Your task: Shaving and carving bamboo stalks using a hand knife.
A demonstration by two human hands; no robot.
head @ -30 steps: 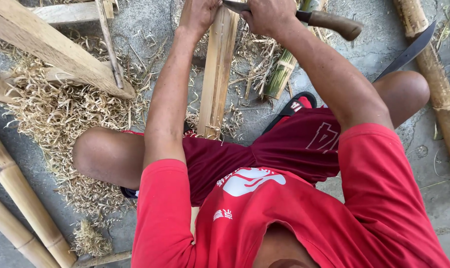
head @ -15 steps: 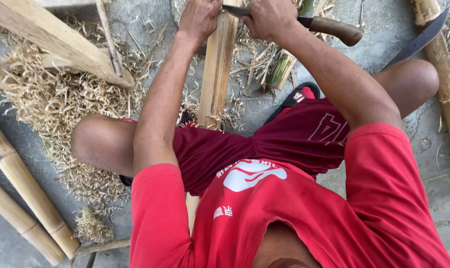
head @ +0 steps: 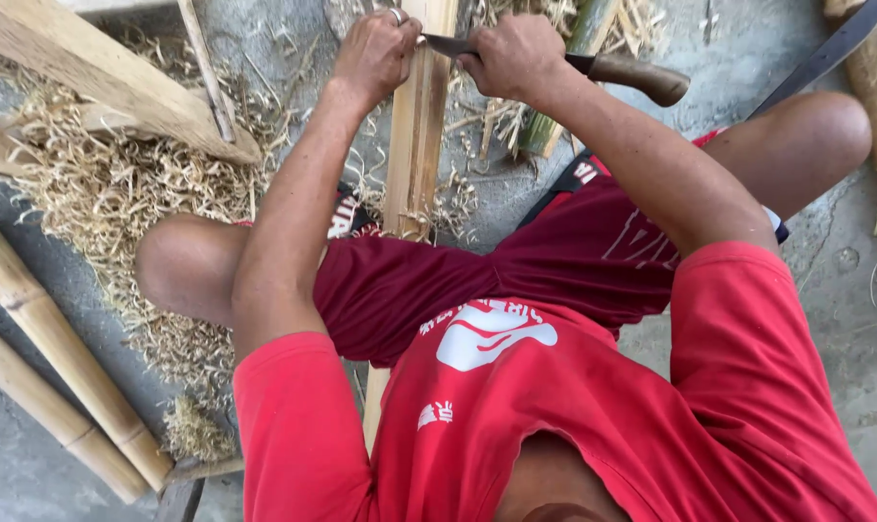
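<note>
Hands [head: 448, 53] lower, astride bamboo slat [head: 417, 145].

Two bamboo poles [head: 61, 367] lie side by side at the floor's left edge. One split bamboo slat [head: 417, 145], one wooden-handled knife [head: 593, 68], one long blade [head: 825, 53] (handle out of sight) and two wooden planks [head: 100, 77].

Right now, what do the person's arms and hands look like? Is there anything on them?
Both arms are bare below short red sleeves. The left hand wears a thin silvery ring on one finger. The right hand shows no ring, glove or watch. No other markings show.
</note>
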